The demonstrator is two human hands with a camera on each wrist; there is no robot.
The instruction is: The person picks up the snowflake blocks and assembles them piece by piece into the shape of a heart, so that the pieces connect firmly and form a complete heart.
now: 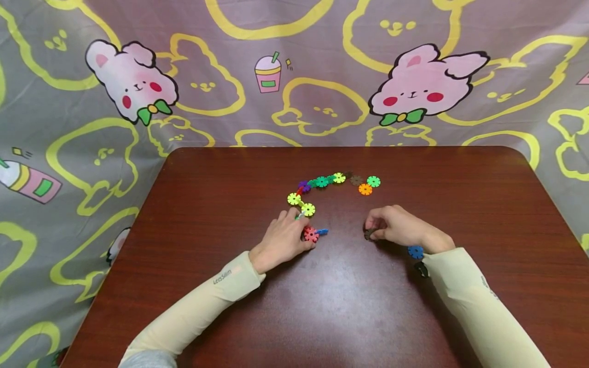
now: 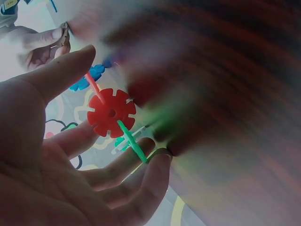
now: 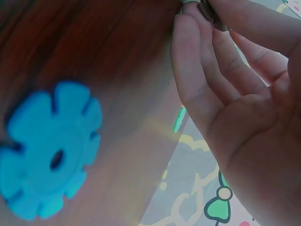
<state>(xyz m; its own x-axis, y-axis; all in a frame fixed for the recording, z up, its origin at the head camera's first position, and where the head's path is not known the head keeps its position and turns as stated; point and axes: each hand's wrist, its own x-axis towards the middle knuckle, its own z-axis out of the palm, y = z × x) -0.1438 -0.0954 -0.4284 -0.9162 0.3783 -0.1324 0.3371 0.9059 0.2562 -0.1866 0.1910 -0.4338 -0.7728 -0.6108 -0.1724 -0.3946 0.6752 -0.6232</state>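
Observation:
My left hand (image 1: pixel 284 237) rests over the near end of a chain of notched plastic discs. Its fingers are loosely bent and touch a green disc (image 2: pixel 134 143), and the thumb stands apart from them. Between thumb and fingers lies a red disc (image 2: pixel 112 113), joined to a blue disc (image 1: pixel 323 232). To the right, my right hand (image 1: pixel 405 227) pinches a dark brown disc (image 1: pixel 369 234) between thumb and fingertips, just off the chain's end. The chain curves away through yellow discs (image 1: pixel 308 209) and a teal disc (image 1: pixel 321 182); its part under the left fingers is hidden.
A loose-looking blue disc (image 1: pixel 415 252) lies by the right wrist, with a black object (image 1: pixel 421 269) beside it. An orange disc (image 1: pixel 365 189) and a light green disc (image 1: pixel 374 181) are at the chain's far right. The brown table (image 1: pixel 221 184) meets a patterned cloth (image 1: pixel 322 66) behind.

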